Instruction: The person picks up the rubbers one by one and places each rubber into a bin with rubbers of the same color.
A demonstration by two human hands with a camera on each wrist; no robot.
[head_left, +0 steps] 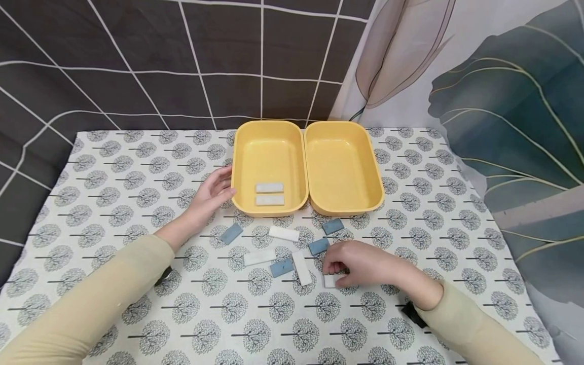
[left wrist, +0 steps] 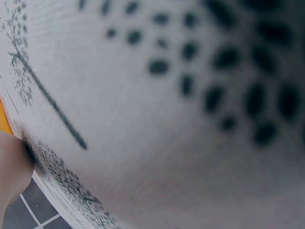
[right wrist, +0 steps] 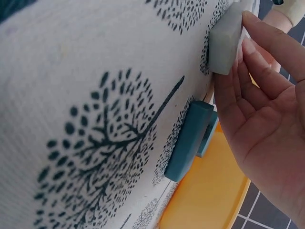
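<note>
My left hand (head_left: 207, 196) rests against the outer left wall of the left yellow tray (head_left: 269, 126), its fingers relaxed; part of it shows at the edge of the left wrist view (left wrist: 14, 167). Two white blocks (head_left: 269, 199) lie inside that tray near its front. In the head view my right hand (head_left: 365, 263) is low over the cloth, thumb and fingers pinching a white block (head_left: 330, 281), partly covered by the hand. The right wrist view shows my right hand (right wrist: 267, 95) with its fingertips on that white block (right wrist: 225, 45). A blue block (head_left: 319, 246) lies just behind the right hand.
The right yellow tray (head_left: 344, 172) stands beside the left one. In front of both trays, several loose blue and white blocks lie scattered on the tree-patterned cloth (head_left: 214, 309). A dark checked cloth (head_left: 219, 50) hangs at the back.
</note>
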